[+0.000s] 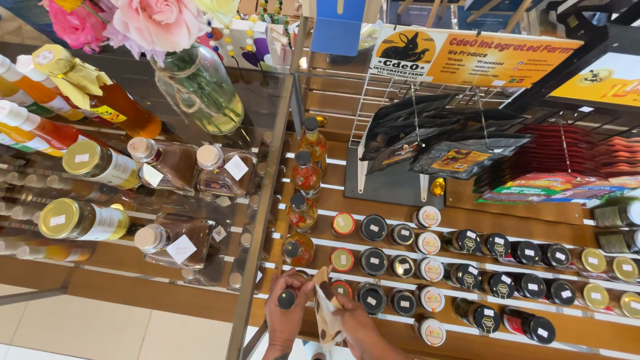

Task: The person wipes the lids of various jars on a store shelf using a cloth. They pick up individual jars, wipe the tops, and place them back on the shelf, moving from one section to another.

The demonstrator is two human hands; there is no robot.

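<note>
wooden slatted shelf (460,223) is crowding with jars; left hand (285,313) is clasping a small dark-capped glass bottle (287,298), right hand (357,327) pinching a brown-patterned cloth (327,313). bottle could be slipping, toppling neighbouring black-lidded jars (373,260).

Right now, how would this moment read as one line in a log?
left hand: grips dark-capped bottle | right hand: holds spotted cloth | around: jars in rows on slatted shelf

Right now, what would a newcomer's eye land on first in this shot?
Probably the pink flowers in a glass vase at top left, on the glass shelf. Next, the rows of small dark-lidded jars across the wooden shelves. At the bottom, the left hand grips a small bottle while the right hand holds a patterned cloth.
</note>
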